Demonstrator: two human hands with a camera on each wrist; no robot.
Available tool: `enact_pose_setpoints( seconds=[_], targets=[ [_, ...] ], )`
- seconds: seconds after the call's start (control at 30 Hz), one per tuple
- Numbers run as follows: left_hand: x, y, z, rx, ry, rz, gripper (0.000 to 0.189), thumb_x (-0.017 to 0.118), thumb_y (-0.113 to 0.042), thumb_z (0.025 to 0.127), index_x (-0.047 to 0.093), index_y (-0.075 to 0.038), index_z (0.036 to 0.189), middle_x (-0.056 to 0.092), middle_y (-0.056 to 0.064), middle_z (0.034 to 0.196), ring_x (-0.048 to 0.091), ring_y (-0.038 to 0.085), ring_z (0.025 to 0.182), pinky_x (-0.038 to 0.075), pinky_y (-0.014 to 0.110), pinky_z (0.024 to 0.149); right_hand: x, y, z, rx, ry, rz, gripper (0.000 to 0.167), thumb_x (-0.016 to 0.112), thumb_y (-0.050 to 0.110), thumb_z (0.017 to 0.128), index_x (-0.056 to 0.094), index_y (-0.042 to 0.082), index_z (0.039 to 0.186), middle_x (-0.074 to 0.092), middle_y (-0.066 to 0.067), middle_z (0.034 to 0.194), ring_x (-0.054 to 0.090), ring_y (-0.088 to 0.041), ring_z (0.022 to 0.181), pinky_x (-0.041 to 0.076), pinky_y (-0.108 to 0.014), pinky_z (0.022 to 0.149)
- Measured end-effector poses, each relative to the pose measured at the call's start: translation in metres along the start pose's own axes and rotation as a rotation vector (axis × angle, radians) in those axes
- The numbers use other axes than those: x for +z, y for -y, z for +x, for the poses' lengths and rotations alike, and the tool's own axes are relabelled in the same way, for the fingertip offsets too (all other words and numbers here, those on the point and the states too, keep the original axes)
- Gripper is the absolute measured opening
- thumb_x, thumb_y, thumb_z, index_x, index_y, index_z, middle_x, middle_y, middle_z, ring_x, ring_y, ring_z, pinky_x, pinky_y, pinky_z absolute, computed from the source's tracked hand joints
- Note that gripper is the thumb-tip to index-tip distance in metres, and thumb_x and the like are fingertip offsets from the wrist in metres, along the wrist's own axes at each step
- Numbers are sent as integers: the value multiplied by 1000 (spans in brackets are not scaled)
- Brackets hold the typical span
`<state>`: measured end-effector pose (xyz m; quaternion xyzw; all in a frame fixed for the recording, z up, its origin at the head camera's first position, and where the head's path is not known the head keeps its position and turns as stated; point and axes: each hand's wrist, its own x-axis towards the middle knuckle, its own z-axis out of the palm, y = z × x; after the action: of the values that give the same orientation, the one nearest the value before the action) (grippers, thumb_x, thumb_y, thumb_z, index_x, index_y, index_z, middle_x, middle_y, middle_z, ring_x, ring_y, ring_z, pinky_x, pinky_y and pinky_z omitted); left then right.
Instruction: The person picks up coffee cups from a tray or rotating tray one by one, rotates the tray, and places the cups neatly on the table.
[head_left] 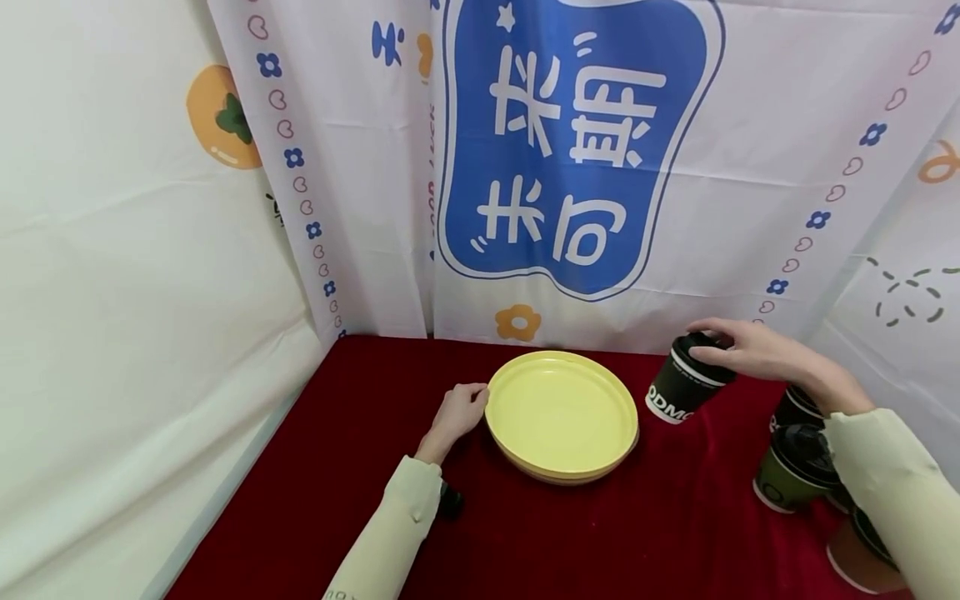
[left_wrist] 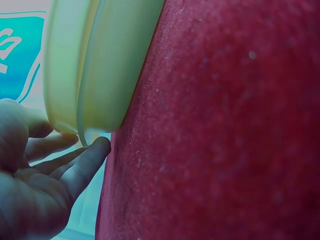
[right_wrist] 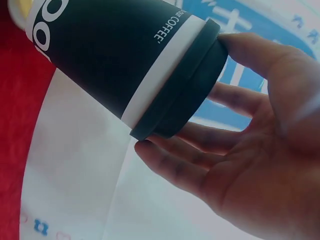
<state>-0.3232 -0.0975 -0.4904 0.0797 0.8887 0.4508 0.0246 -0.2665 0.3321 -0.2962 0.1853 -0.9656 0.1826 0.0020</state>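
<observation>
A black paper coffee cup (head_left: 682, 385) with a white band and a black lid hangs tilted above the table, right of a round yellow plate (head_left: 562, 417). My right hand (head_left: 738, 346) grips the cup by its lid from above; in the right wrist view, thumb and fingers spread around the lid (right_wrist: 182, 82). At the plate's left edge, my left hand (head_left: 456, 412) holds the rim with its fingertips. The left wrist view shows those fingers (left_wrist: 82, 170) against the plate's side (left_wrist: 112, 65), where a seam suggests two stacked pieces.
More lidded cups stand at the right, partly hidden by the right arm: a black one (head_left: 792, 410), a green one (head_left: 787, 479) and a brown one (head_left: 862, 550). Dark red cloth (head_left: 570, 542) covers the table. A printed white curtain (head_left: 375, 275) hangs behind it.
</observation>
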Motion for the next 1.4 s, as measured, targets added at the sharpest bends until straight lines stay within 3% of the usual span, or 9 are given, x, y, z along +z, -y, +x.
enact_pose_setpoints(
  seconds=[0.4,0.6,0.87,1.0,1.13,1.4],
  targets=[
    [-1,0,-1,5,-1,4,37,45,-29,104,63,-14,133,57,1,63,41,10,48,39,23,50,-4,-45,11,2,9,-119,44,65,29,93,61,-1,125,66,-24,117,64,-38,103,49,-51,84],
    [-2,-1,0,5,-16,7,35,45,-30,104,66,-17,129,54,1,59,38,11,46,35,23,47,-4,-69,13,48,28,-163,48,66,32,92,60,-3,124,63,-31,117,62,-43,103,49,-55,84],
    [0,0,1,7,-4,13,35,44,-30,104,67,-17,127,55,1,61,39,11,46,36,23,47,-6,-98,13,104,99,-178,49,69,31,89,61,-8,118,62,-32,115,61,-41,99,49,-52,82],
    [1,0,1,11,-12,11,34,44,-30,104,69,-18,123,54,2,62,40,12,48,37,23,48,-6,-107,13,87,113,-202,44,73,29,86,65,-7,109,66,-28,106,63,-37,94,49,-51,80],
    [2,-1,2,0,-7,7,36,44,-32,104,66,-18,128,56,2,63,40,11,47,37,23,49,-2,-113,13,78,118,-209,40,76,27,83,66,-6,103,67,-23,101,60,-28,86,49,-45,76],
    [2,1,2,-22,1,10,39,45,-32,104,61,-17,135,57,2,61,41,11,47,38,23,49,7,-119,12,75,180,-188,42,78,28,80,65,-7,101,67,-21,99,61,-31,89,50,-48,80]
  ],
)
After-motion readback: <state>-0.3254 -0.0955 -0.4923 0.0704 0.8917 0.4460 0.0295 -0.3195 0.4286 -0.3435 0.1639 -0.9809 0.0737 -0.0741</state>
